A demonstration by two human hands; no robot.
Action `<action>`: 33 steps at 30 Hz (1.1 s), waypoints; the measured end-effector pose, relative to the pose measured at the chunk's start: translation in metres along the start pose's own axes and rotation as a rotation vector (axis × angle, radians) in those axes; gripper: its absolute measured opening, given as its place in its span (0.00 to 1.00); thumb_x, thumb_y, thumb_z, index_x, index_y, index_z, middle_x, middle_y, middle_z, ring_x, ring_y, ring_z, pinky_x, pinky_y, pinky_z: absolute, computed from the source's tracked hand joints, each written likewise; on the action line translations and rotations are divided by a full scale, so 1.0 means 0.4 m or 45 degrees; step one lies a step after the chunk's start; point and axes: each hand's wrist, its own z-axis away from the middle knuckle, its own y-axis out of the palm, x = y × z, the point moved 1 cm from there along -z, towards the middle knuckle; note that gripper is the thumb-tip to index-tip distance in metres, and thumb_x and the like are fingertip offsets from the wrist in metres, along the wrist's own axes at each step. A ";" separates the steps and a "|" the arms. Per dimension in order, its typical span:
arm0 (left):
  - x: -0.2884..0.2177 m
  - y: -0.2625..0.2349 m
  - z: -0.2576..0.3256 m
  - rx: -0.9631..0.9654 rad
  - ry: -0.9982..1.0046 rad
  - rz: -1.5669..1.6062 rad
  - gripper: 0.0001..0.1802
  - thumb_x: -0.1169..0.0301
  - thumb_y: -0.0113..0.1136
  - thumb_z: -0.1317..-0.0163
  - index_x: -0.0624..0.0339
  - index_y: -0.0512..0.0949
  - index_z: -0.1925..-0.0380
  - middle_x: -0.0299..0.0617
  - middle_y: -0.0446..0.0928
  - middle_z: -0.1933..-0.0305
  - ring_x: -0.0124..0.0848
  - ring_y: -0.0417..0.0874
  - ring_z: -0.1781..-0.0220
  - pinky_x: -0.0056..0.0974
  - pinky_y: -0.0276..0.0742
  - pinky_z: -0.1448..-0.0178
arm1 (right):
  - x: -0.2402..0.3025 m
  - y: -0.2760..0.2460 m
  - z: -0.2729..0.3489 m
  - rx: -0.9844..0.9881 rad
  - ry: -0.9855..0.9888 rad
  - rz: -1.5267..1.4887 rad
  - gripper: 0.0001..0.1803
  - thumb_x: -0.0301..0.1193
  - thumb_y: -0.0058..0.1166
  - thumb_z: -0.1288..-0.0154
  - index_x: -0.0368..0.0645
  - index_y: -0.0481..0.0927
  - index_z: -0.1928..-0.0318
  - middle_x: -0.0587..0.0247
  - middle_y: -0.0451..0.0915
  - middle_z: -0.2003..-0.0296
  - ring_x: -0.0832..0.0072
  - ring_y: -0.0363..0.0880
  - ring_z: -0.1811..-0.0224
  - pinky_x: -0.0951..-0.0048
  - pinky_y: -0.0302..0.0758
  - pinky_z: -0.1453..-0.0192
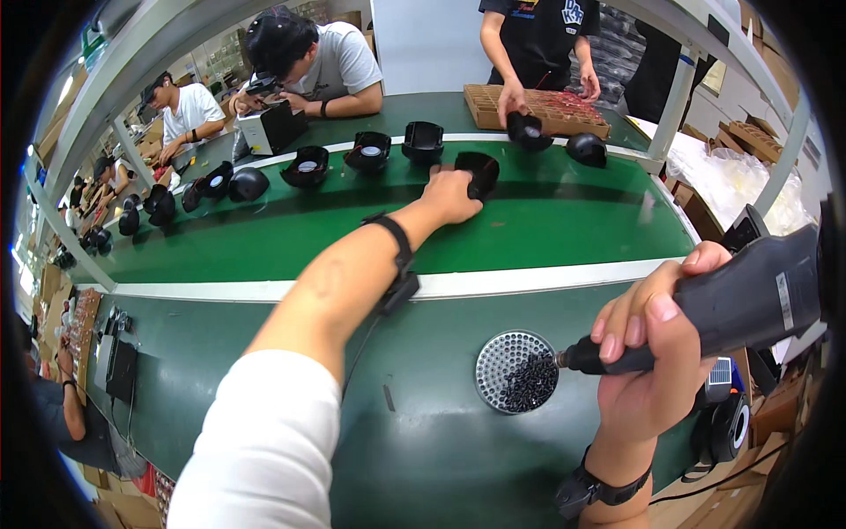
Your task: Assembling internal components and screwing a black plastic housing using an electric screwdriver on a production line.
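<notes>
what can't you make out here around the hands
- Head view: the left hand covers the near side of the black part on the green belt, so the grip itself is hidden.
- The electric screwdriver in the right hand is cut off by the right rim.
- The small black screws in the round tray are too small to count.

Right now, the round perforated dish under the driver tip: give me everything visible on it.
The round perforated dish is a shallow metal-looking disc, silvery grey, with a fine grid of small holes. It lies flat on the dark green workbench, on the near side of the white strip that edges the conveyor belt. A heap of small black screws fills its lower right part; the rest is bare. The tip of the dark grey electric screwdriver, held in the right hand, dips into the heap at the right rim.
</notes>
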 end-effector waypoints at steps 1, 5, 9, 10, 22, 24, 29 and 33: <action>0.014 0.038 -0.040 -0.195 -0.014 -0.081 0.31 0.53 0.71 0.51 0.58 0.82 0.48 0.56 0.80 0.47 0.52 0.73 0.36 0.49 0.65 0.29 | -0.005 0.002 0.001 0.010 -0.010 0.050 0.21 0.27 0.50 0.35 0.38 0.60 0.46 0.65 0.67 0.77 0.79 0.67 0.84 0.75 0.72 0.73; -0.011 0.043 -0.130 -0.069 -0.220 -0.071 0.34 0.48 0.70 0.49 0.57 0.82 0.46 0.53 0.79 0.44 0.53 0.70 0.33 0.52 0.62 0.27 | -0.012 0.000 0.006 -0.019 -0.075 0.221 0.21 0.26 0.51 0.38 0.38 0.59 0.47 0.66 0.68 0.77 0.80 0.66 0.84 0.75 0.72 0.74; -0.042 -0.061 -0.020 -0.267 -0.240 -0.030 0.37 0.43 0.65 0.42 0.54 0.77 0.38 0.54 0.63 0.27 0.52 0.57 0.22 0.66 0.55 0.23 | -0.043 0.004 0.006 0.009 -0.100 0.347 0.21 0.26 0.52 0.38 0.38 0.60 0.48 0.66 0.67 0.78 0.80 0.65 0.85 0.75 0.72 0.73; 0.015 -0.054 -0.027 -0.486 -0.189 0.048 0.36 0.45 0.63 0.43 0.54 0.78 0.39 0.55 0.67 0.29 0.52 0.62 0.25 0.63 0.56 0.23 | -0.050 0.011 0.007 0.023 -0.084 0.327 0.21 0.26 0.52 0.38 0.38 0.60 0.48 0.66 0.67 0.78 0.80 0.65 0.85 0.75 0.72 0.73; 0.708 -0.336 0.212 0.085 -1.082 -0.358 0.54 0.32 0.71 0.56 0.47 0.71 0.31 0.51 0.66 0.25 0.53 0.56 0.20 0.60 0.59 0.23 | -0.066 0.035 0.020 0.063 -0.059 0.193 0.21 0.27 0.53 0.37 0.38 0.60 0.48 0.67 0.66 0.77 0.81 0.66 0.84 0.77 0.70 0.74; 0.737 -0.300 0.231 -0.195 -0.907 -0.150 0.45 0.32 0.68 0.53 0.59 0.83 0.47 0.56 0.80 0.41 0.52 0.73 0.31 0.47 0.71 0.30 | -0.070 0.030 0.019 0.045 -0.079 0.218 0.21 0.27 0.53 0.37 0.39 0.60 0.48 0.68 0.66 0.77 0.81 0.66 0.84 0.77 0.70 0.74; 0.731 -0.273 0.276 -0.454 -0.906 -0.086 0.36 0.40 0.73 0.53 0.63 0.87 0.59 0.55 0.85 0.51 0.52 0.82 0.43 0.46 0.78 0.39 | -0.075 0.020 0.014 0.038 -0.044 0.215 0.21 0.28 0.54 0.37 0.39 0.60 0.48 0.68 0.66 0.77 0.81 0.66 0.84 0.77 0.70 0.74; 0.660 -0.283 0.344 -0.762 -0.645 -0.052 0.29 0.53 0.80 0.55 0.64 0.87 0.58 0.59 0.83 0.51 0.52 0.81 0.43 0.48 0.76 0.38 | -0.068 0.015 0.011 0.026 -0.053 0.226 0.21 0.28 0.53 0.36 0.39 0.61 0.48 0.68 0.66 0.77 0.81 0.65 0.84 0.77 0.70 0.74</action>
